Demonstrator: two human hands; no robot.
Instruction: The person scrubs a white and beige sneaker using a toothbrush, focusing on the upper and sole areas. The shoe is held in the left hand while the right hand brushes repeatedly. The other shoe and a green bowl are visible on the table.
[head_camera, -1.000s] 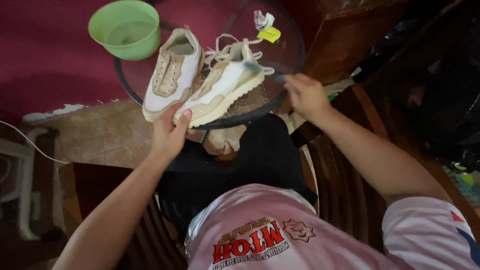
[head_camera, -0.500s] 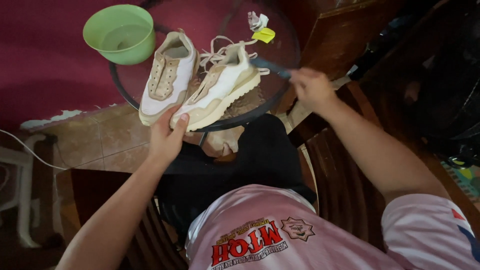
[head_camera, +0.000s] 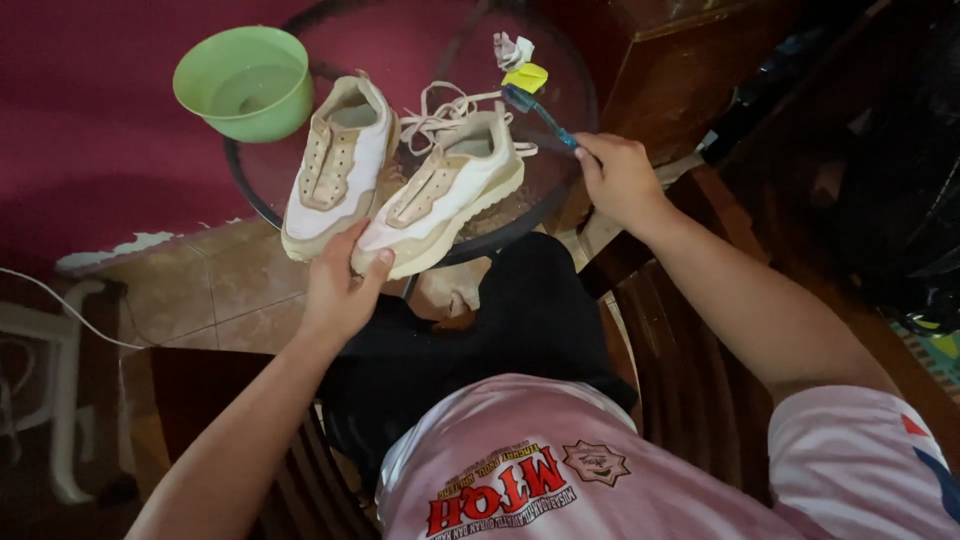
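your left hand (head_camera: 340, 285) is clamped on the toe end of the right-hand sneaker (head_camera: 445, 195), thumb over the front and fingers underneath, so the shoe's long axis runs away from you, toe near your lap and heel out toward the middle of the round glass table (head_camera: 575, 110). your right hand (head_camera: 620, 180) is closed around the handle of a blue toothbrush (head_camera: 535, 112), whose head points up and left and hangs just beyond the heel collar of that shoe, near the loose laces (head_camera: 440, 105). so the brush sits at the far, heel end while your grip is at the near, toe end. the other sneaker (head_camera: 335, 165) lies just beside it on the left, parallel, with the green bowl (head_camera: 243, 82) beyond it. whether the bristles touch the shoe is hard to tell in this dim view; they look slightly apart.
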